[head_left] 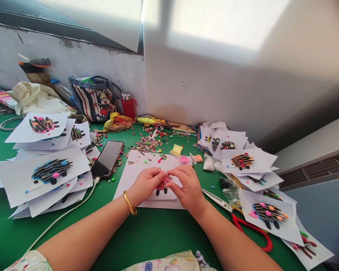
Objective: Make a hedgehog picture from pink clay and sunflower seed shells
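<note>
My left hand [150, 183], with a gold bangle at the wrist, has its thumb and index finger pressed together over a white sheet [125, 180]. Facing it closely, my right hand [188, 188] has curled fingers, the thumb and index tips near the left fingertips. Whatever small piece the fingertips hold is too hidden to name. Below them lies a partly covered hedgehog picture, with pink clay and black clay legs [161, 192] showing. On the sheet beyond my hands are a pink clay lump [184, 160] and a few seeds and small coloured balls.
Finished hedgehog cards are piled at left [53, 175] and right [245, 160]. A phone [108, 159] with a white cable lies left; red-handled scissors [250, 229] lie right. Sunflower seeds [147, 144], yellow clay [176, 150] and white clay [208, 163] are behind. A striped bag [92, 99] and red bottle [128, 106] stand by the wall.
</note>
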`<act>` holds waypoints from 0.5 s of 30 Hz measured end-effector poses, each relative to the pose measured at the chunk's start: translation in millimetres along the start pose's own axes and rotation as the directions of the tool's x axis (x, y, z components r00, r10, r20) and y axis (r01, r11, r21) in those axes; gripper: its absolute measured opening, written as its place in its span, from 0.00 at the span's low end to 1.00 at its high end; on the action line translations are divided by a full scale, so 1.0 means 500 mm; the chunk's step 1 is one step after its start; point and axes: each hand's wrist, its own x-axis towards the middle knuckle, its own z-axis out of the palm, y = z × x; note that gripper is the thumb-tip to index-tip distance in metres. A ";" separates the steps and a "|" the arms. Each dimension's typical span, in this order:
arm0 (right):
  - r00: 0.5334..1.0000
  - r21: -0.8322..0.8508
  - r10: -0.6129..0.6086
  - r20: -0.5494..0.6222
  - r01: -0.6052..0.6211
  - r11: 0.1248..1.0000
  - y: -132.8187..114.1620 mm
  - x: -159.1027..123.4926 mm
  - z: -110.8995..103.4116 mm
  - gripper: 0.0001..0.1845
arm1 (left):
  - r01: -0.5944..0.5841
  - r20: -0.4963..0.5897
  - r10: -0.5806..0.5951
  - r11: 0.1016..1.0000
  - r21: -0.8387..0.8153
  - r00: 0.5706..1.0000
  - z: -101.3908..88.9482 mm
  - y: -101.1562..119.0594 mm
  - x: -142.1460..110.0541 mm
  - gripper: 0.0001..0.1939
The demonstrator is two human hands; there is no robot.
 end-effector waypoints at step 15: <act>0.996 0.103 -0.057 -0.066 0.063 0.993 -0.004 0.000 -0.001 0.07 | -0.028 0.137 0.020 0.998 0.058 0.990 0.002 0.002 -0.009 0.23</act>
